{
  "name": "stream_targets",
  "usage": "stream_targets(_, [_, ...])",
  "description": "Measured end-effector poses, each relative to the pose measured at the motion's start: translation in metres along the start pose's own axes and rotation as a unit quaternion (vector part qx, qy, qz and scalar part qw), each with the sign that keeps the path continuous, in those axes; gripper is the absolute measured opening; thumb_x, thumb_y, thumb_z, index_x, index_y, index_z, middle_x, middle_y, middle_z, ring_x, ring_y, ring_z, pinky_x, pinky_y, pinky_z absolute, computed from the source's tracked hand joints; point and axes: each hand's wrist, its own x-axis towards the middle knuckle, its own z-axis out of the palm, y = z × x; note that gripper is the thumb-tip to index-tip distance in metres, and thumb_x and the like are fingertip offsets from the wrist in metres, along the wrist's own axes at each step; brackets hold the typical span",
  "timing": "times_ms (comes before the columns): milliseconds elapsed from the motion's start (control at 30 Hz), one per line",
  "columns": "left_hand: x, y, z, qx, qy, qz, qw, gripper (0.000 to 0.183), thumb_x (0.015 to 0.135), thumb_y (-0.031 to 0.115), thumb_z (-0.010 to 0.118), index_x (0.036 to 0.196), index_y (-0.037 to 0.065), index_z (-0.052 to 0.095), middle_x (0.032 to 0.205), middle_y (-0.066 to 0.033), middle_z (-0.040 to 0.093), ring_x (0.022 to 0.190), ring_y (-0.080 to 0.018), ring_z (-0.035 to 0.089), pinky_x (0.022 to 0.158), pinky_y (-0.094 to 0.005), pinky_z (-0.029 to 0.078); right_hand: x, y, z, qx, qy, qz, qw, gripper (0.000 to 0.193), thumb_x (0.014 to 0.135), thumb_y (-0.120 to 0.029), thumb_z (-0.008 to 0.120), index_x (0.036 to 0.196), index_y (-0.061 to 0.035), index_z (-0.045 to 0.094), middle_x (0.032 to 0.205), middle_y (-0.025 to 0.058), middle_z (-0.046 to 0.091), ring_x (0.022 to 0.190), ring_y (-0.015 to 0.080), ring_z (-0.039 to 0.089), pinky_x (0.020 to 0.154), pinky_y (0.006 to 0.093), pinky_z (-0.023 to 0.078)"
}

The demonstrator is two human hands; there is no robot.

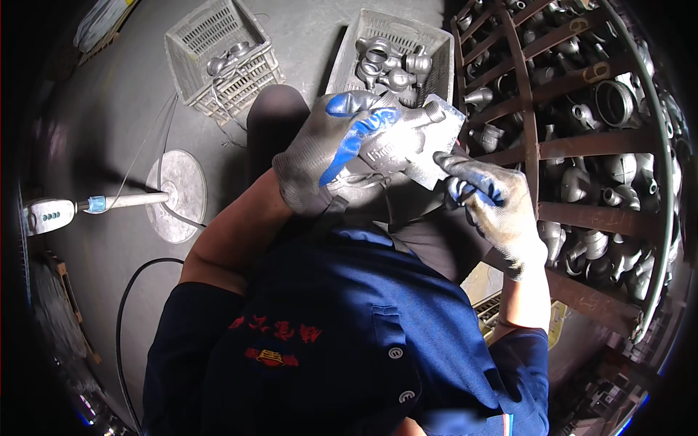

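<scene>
A silvery cast-metal pipe fitting [385,149] with a threaded end and raised markings is held up in front of me. My left hand [320,142], in a grey glove with blue coating, is closed around its left and upper side. Beside the fitting's right end shows a bright, flat metal plate [436,134]; glare hides how the two meet. My right hand [494,203], in a similar worn glove, is at the plate's lower right edge. Its index finger points onto the plate and the other fingers are curled; what they hold, if anything, is hidden.
Ahead stands a pale plastic crate [443,43] with several metal castings [396,69]. Another slatted crate [269,69] sits farther left. A rusty metal cage [560,145] full of castings flanks my right. At left are a round-based stand [193,192] and a black cable [120,320].
</scene>
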Motion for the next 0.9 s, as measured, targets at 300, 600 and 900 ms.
stream_targets(300, [-0.002,-0.005,-0.009,0.254,-0.069,0.165,0.95,0.037,0.086,0.013,0.055,0.115,-0.009,0.051,0.111,-0.0145,0.059,0.104,-0.0198,0.057,0.09,-0.0312,0.046,-0.003,-0.002,-0.003,-0.058,-0.006,-0.007,0.998,0.03,0.075,-0.003,0.056,0.103,0.0005,0.064,0.101,0.0159,0.066,0.094,0.0288,0.064,0.084,0.0333,0.048])
stream_targets(600, [-0.007,0.002,0.004,-0.005,-0.075,0.086,0.993,0.038,0.088,0.014,0.052,0.119,-0.009,0.048,0.113,-0.0154,0.059,0.105,-0.0196,0.057,0.094,-0.0304,0.044,-0.004,-0.001,-0.006,-0.204,0.068,-0.055,0.975,0.035,0.068,-0.005,0.063,0.102,-0.0116,0.066,0.09,0.0127,0.063,0.082,0.0328,0.061,0.072,0.0385,0.05])
stream_targets(900, [-0.005,0.002,0.005,-0.067,-0.002,-0.015,0.998,0.035,0.091,0.013,0.047,0.12,-0.007,0.048,0.111,-0.0143,0.059,0.105,-0.0193,0.057,0.092,-0.0304,0.044,-0.007,-0.007,-0.006,-0.212,0.057,-0.038,0.975,0.037,0.063,0.0,0.055,0.098,-0.006,0.066,0.088,0.0126,0.063,0.081,0.0328,0.06,0.074,0.0367,0.048])
